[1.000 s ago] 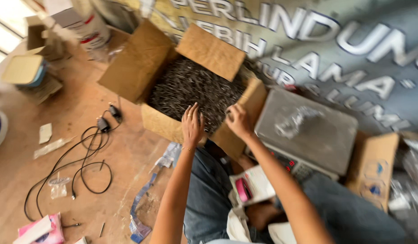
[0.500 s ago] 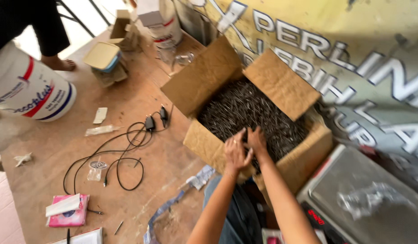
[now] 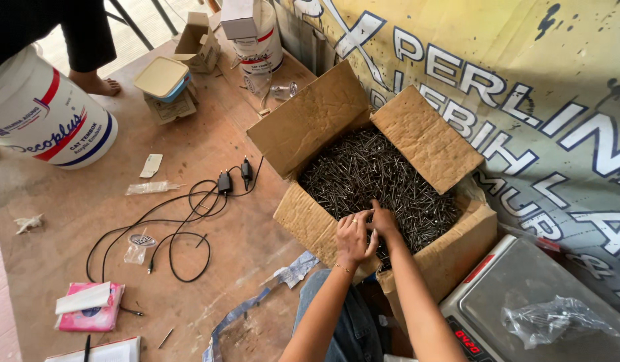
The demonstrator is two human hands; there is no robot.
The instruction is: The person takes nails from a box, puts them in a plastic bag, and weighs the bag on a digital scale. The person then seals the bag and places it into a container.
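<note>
Open cardboard box (image 3: 323, 228), four flaps folded outward, filled nearly to the rim with a loose heap of dark nails (image 3: 370, 177). Box stands on a brown plywood floor (image 3: 209, 161), backed against a printed banner (image 3: 524, 100).

Both hands are inside the box at its near edge. Left hand (image 3: 353, 238): fingers curled over the near wall and into the nails, pinching a few between the fingertips. Right hand (image 3: 385, 220): just beside the left and touching it, fingers buried in the heap; whether it is clenched on nails or merely resting there cannot be told. A thin bracelet sits on the left wrist.

Relative to the box:
- Right of it, close to the near corner: grey digital scale (image 3: 524, 295) with a red display, a crumpled clear plastic bag (image 3: 558, 320) lying on its pan.
- Left of it: black cable (image 3: 169, 221) in loose loops with two small adapters, a small clear bag (image 3: 149, 188) beside it.
- Far left: large white paint bucket (image 3: 45, 117), a bystander's bare foot (image 3: 95, 84) behind it.
- Beyond it, upper left: a second white bucket (image 3: 260, 43), a small open carton (image 3: 197, 43), a cream lidded container (image 3: 162, 77).
- Near left: pink packet (image 3: 89, 315) with a white slip on top.
</note>
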